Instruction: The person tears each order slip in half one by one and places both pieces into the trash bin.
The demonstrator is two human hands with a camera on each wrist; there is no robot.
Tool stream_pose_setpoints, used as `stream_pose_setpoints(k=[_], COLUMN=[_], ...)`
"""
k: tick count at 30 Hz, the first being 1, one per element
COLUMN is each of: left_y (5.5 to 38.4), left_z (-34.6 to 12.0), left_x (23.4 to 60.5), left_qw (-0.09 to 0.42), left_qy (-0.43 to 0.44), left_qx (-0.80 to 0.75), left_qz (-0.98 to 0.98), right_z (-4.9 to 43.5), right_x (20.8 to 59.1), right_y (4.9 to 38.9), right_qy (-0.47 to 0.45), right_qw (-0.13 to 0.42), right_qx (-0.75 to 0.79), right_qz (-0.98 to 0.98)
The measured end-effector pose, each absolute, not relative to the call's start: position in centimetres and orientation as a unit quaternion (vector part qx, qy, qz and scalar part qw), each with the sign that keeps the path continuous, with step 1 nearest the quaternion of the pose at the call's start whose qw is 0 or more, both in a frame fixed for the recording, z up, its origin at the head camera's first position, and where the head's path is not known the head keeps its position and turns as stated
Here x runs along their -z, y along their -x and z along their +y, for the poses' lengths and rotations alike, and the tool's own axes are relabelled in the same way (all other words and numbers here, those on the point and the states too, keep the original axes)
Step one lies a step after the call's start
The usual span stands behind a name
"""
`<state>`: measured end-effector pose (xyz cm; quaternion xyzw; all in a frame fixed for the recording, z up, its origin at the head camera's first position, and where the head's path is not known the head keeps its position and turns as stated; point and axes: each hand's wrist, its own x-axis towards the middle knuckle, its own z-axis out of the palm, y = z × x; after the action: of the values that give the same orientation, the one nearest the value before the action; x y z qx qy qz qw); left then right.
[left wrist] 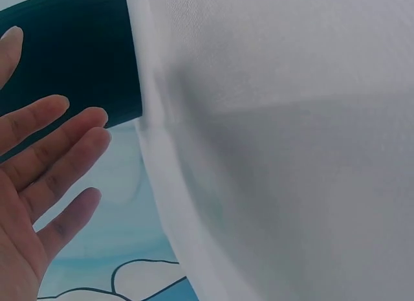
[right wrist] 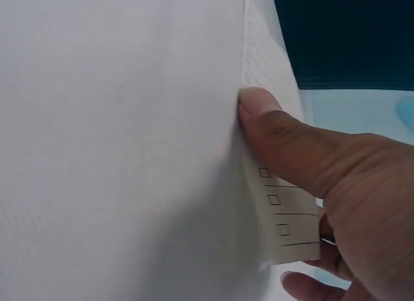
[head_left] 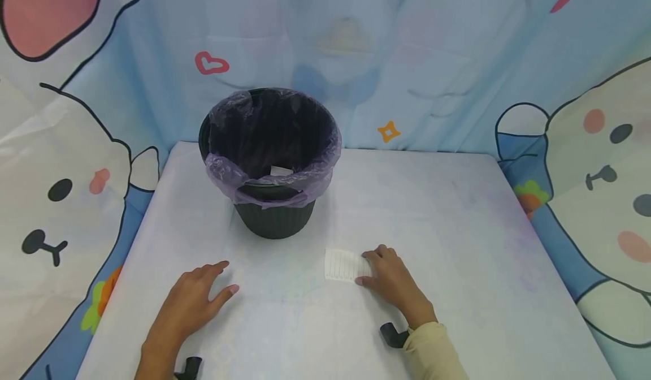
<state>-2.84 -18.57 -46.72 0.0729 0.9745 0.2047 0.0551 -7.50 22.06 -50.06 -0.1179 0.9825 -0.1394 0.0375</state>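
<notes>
My right hand (head_left: 394, 278) pinches a small white sheet of lined paper (head_left: 342, 265) by its right end, low over the table or touching it. In the right wrist view the thumb lies across the lined paper (right wrist: 291, 223), which shows printed lines and small checkboxes, and fingertips show behind it. My left hand (head_left: 190, 301) is held over the table to the left with its fingers spread and nothing in them; the left wrist view shows the same hand (left wrist: 39, 171) with loosely extended fingers. Ahead stands a dark green bin (head_left: 274, 219) with a purple plastic liner (head_left: 317, 179).
Inside the bin a small white piece (head_left: 281, 171) shows near the front wall. A white cloth covers the table (head_left: 422, 210). A printed cartoon curtain (head_left: 437, 74) hangs behind and on both sides. Black wrist mounts (head_left: 393, 335) sit by the wrists.
</notes>
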Motion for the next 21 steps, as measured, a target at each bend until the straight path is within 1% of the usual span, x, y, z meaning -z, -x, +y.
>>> stream_pose_setpoints(k=[4,8,10,12,16,21], left_y=[3.0,3.3,3.5,3.6,3.8,3.9], left_z=[-18.4,-17.6,-17.0,-16.3,-14.6,-12.3], left_x=[46.6,46.5,46.4,46.3,45.8,45.3], left_qw=[0.038,0.013,0.000,-0.007,-0.032,-0.103], left_qy=[-0.087,-0.110,-0.126,-0.145,-0.189,-0.269], left_qx=[-0.207,-0.205,-0.201,-0.197,-0.199,-0.203], left_qz=[0.974,0.973,0.971,0.970,0.961,0.936], right_z=[22.0,21.8,21.5,21.1,19.5,17.1], right_x=[49.6,49.1,48.9,48.5,47.4,45.7], right_y=[7.9,8.0,7.8,7.5,6.8,5.8], right_qy=[0.099,0.074,0.069,0.076,0.104,0.188], right_qw=[0.079,0.140,0.154,0.154,0.137,0.101], right_qx=[0.167,0.201,0.209,0.211,0.205,0.173], right_qz=[0.978,0.967,0.963,0.962,0.964,0.962])
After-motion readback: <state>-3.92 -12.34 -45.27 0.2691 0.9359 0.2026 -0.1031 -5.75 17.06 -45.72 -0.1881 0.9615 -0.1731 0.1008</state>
